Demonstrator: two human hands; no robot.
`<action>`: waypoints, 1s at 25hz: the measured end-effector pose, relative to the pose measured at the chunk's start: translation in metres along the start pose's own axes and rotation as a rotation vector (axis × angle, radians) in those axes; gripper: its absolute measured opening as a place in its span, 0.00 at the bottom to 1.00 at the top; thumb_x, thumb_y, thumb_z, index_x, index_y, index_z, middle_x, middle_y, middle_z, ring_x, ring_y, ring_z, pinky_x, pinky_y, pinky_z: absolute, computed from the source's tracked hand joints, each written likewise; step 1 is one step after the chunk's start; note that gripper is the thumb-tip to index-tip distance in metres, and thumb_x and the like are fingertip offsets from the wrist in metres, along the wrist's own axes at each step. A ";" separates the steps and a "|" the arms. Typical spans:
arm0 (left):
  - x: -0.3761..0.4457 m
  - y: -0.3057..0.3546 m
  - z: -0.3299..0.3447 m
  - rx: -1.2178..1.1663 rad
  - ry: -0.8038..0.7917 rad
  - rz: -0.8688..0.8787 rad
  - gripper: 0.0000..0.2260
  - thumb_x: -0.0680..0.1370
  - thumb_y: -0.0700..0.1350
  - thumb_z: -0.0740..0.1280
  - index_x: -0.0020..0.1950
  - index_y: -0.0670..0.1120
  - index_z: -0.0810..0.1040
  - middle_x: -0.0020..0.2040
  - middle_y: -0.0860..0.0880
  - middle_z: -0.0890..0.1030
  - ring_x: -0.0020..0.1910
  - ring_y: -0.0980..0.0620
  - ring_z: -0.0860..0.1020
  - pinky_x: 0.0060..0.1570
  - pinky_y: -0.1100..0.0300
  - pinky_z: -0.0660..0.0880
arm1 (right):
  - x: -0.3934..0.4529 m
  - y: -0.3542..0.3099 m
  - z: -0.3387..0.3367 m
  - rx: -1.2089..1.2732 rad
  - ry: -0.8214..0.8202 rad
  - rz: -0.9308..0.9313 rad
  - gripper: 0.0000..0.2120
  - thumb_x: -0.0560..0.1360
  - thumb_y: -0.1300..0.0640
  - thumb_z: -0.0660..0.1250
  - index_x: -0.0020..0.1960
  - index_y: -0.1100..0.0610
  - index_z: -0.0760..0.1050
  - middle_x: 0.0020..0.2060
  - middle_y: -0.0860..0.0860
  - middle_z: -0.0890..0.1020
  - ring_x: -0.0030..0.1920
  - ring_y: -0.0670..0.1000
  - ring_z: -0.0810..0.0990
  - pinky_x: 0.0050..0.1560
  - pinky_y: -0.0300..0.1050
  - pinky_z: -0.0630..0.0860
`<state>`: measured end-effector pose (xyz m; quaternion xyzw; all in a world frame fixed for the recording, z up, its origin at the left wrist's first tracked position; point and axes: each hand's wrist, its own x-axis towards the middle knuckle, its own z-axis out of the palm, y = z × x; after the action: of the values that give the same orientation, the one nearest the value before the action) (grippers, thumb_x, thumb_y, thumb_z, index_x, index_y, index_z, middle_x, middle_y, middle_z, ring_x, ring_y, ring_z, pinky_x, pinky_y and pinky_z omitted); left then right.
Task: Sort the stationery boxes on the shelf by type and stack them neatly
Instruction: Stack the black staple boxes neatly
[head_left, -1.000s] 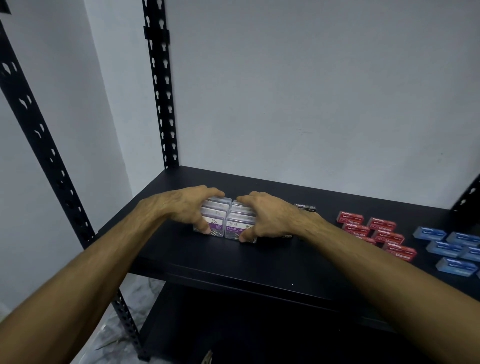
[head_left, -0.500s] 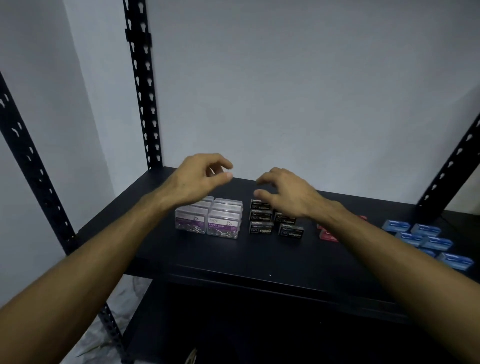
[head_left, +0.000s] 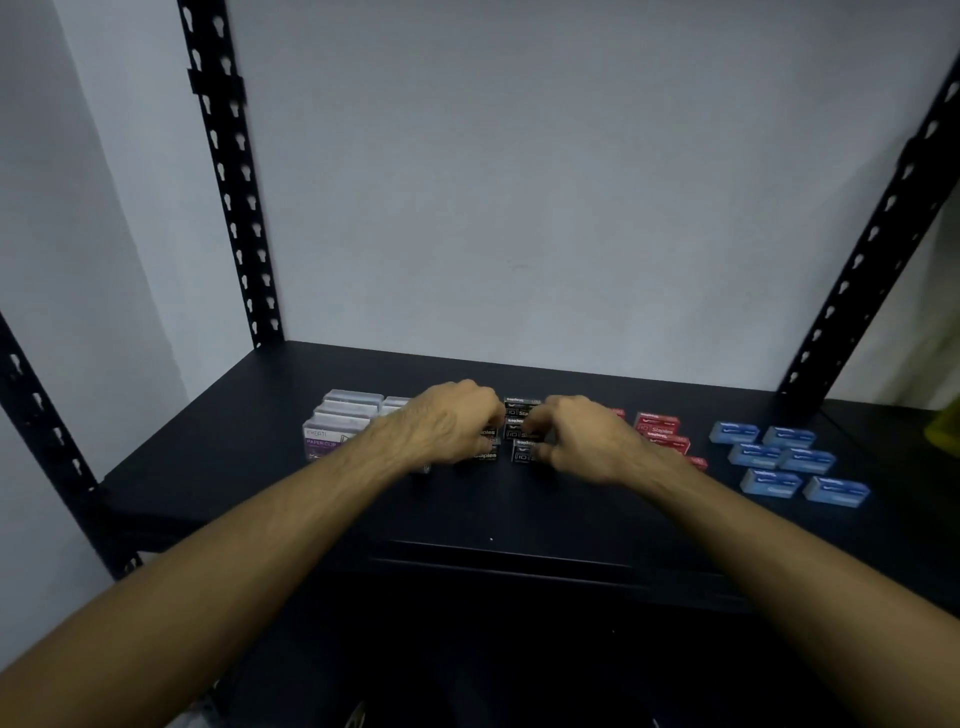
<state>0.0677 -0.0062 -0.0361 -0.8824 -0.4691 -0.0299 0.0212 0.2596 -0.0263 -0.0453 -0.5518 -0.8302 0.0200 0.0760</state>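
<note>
Left hand (head_left: 449, 428) and right hand (head_left: 587, 439) fingers curled onto black staple boxes (head_left: 522, 415); grip unclear. Rectangular cardboard boxes, long axes left-right between fingers.

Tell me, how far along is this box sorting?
Sorting looks done: clear boxes, black boxes, red boxes and blue boxes each sit in their own group on the shelf. The clear ones are packed tight. The left hand and right hand are at the black ones. The red and blue ones are loosely spaced, unstacked.
</note>
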 end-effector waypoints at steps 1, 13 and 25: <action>0.002 0.002 0.002 0.035 -0.014 -0.011 0.03 0.75 0.47 0.69 0.44 0.50 0.76 0.40 0.50 0.77 0.42 0.46 0.78 0.38 0.55 0.73 | -0.001 0.001 0.003 -0.005 -0.006 -0.008 0.06 0.74 0.54 0.67 0.50 0.54 0.79 0.46 0.49 0.81 0.46 0.52 0.80 0.44 0.48 0.77; 0.000 0.005 0.012 -0.042 -0.031 0.007 0.06 0.76 0.48 0.69 0.52 0.53 0.82 0.47 0.54 0.82 0.46 0.51 0.78 0.43 0.56 0.73 | -0.009 0.007 0.013 0.065 -0.055 -0.044 0.03 0.77 0.58 0.66 0.46 0.54 0.78 0.41 0.48 0.83 0.40 0.49 0.80 0.41 0.44 0.75; -0.006 0.013 0.016 -0.094 -0.024 0.016 0.09 0.77 0.50 0.68 0.56 0.55 0.81 0.49 0.56 0.83 0.50 0.53 0.79 0.44 0.59 0.72 | -0.020 0.003 0.014 0.111 -0.031 -0.051 0.07 0.77 0.57 0.66 0.53 0.54 0.81 0.44 0.47 0.84 0.41 0.48 0.80 0.42 0.42 0.75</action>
<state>0.0756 -0.0172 -0.0526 -0.8864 -0.4603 -0.0413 -0.0255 0.2674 -0.0424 -0.0618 -0.5251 -0.8427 0.0728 0.0940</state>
